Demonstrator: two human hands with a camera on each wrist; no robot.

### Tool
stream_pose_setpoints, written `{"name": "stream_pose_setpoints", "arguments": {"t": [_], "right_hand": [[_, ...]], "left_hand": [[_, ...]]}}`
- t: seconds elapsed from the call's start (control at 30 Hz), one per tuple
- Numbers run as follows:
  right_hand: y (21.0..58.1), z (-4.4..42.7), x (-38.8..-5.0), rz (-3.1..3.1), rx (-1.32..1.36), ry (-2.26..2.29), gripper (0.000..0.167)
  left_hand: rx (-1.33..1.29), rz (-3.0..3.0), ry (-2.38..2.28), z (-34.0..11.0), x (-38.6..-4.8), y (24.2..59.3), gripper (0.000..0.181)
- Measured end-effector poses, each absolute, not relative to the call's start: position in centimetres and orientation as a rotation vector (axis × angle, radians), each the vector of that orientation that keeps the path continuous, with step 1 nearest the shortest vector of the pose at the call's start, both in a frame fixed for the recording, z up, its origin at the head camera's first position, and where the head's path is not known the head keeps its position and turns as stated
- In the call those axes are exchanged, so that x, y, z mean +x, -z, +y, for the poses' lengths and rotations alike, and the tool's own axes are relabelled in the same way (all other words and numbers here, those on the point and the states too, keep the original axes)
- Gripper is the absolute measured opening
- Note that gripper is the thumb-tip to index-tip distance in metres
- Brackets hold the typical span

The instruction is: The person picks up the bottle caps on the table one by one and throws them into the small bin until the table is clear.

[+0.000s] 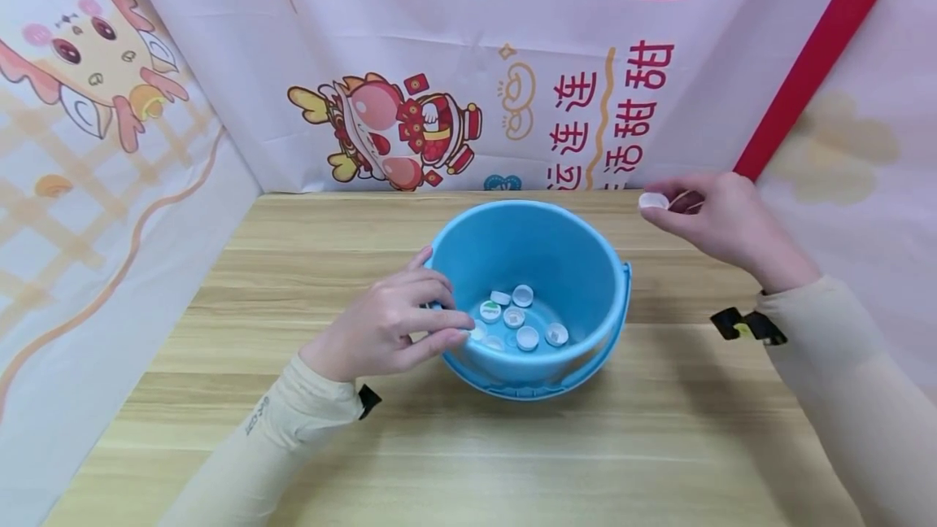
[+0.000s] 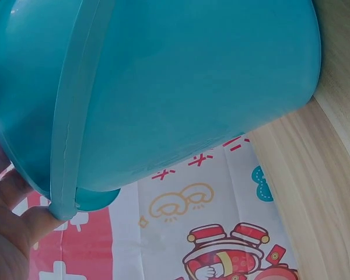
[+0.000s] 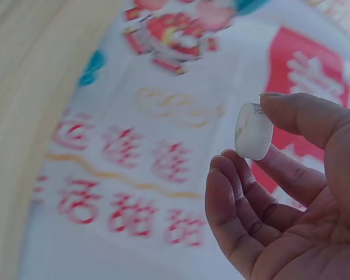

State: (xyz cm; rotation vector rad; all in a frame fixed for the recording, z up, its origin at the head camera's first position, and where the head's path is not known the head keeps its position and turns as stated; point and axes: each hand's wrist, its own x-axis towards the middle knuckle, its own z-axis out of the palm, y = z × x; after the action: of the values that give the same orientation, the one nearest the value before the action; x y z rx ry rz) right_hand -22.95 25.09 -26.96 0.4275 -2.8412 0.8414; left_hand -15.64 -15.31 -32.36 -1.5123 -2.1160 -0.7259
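A blue bucket (image 1: 530,254) stands upright on the table, with several white bottle caps (image 1: 527,338) lying loose on its bottom. One of these caps shows a green mark. My left hand (image 1: 398,320) grips the bucket's left rim, near where the blue handle (image 2: 76,116) joins it, fingers over the edge. To the right of the bucket and above the table, my right hand (image 1: 721,218) pinches a white bottle cap (image 3: 254,132) between thumb and fingers. Its ridged side shows in the right wrist view, where the other fingers are curled below it.
The wood-grain table (image 1: 307,462) spreads around the bucket. A printed cloth (image 1: 439,31) with red lettering and cartoon figures hangs behind the table's far edge, and another cloth (image 1: 95,185) hangs along the left side.
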Motion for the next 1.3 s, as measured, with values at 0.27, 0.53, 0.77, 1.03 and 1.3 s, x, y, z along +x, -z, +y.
{"name": "stream_pose_setpoints", "arguments": {"t": [0.27,0.53,0.77,1.03,1.3], "right_hand": [[23.5,22.0,-19.6,-2.705,0.591,-0.826,0.044],[21.4,19.4,-17.8,-2.598,0.785,-0.780,0.036],[20.5,18.3,-17.4,-2.591,0.841,-0.749,0.036],[20.0,17.6,-17.4,-2.588,0.860,-0.759,0.036],[19.7,17.0,-17.4,-2.633,0.852,-0.761,0.040]], "left_hand": [[-1.505,-2.117,0.732,-15.3,-15.7,32.4,0.030],[-1.500,-2.121,0.734,-15.4,-15.8,32.5,0.031],[-1.503,-2.123,0.734,-15.4,-15.8,32.5,0.028],[-1.510,-2.120,0.735,-15.4,-15.8,32.6,0.028],[-1.510,-2.118,0.733,-15.3,-15.7,32.6,0.031]]}}
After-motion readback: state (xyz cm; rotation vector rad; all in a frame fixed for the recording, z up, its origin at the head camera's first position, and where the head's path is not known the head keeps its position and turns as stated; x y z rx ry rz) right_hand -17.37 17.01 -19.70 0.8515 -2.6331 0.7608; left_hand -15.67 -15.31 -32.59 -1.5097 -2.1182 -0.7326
